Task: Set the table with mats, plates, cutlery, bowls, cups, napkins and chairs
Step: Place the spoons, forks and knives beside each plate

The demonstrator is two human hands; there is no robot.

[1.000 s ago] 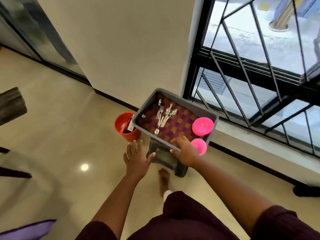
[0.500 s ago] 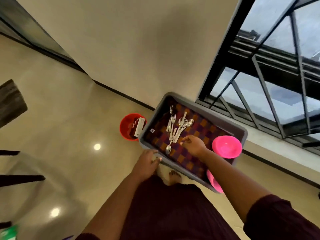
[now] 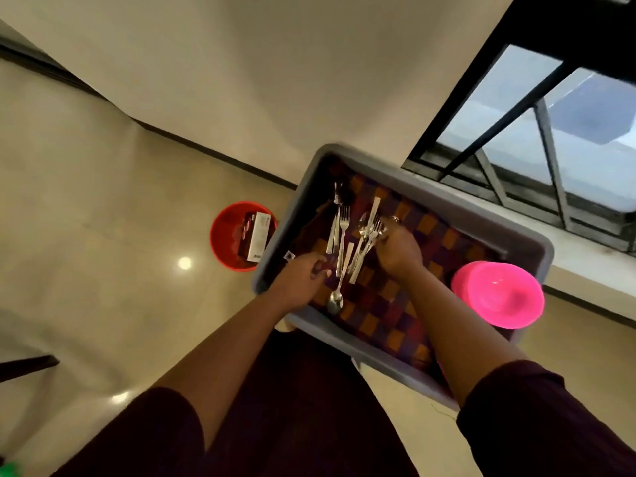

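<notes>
— Reaching into the grey tub (image 3: 430, 192), both hands are down among the cutlery (image 3: 347, 235). What's the right hand (image 3: 395, 251) doing?

— Its fingers are curled round the upper ends of a small bunch of forks and spoons (image 3: 370, 232); the handles slant out below the knuckles toward the near side of the tub. How many pieces it grips I cannot count, since the fingers cover them and the picture is smeared there.

— And the left hand (image 3: 303, 280)?

— It sits at the tub's left near corner, fingers loosely bent, thumb toward the cutlery. It looks to hold nothing, though the blur makes that a fair guess only. Its fingertips lie just beside a long spoon (image 3: 335, 299) whose bowl points toward the person.

— What else is in the tub?

— A checked cloth or mat (image 3: 389, 304) in purple and orange lines the bottom. More forks and a knife (image 3: 339, 225) lie loose on it, left of the gripped bunch. A stack of bright pink bowls (image 3: 499, 297) stands at the right end, over the tub's rim.

— Around it?

— A red bucket (image 3: 227, 235) stands on the glossy floor (image 3: 103, 208) just left of the tub, with a white and dark red carton (image 3: 256, 241) upright inside. Behind rises a plain wall (image 3: 275, 80), and to the right a black-framed window (image 3: 537, 132).
</notes>
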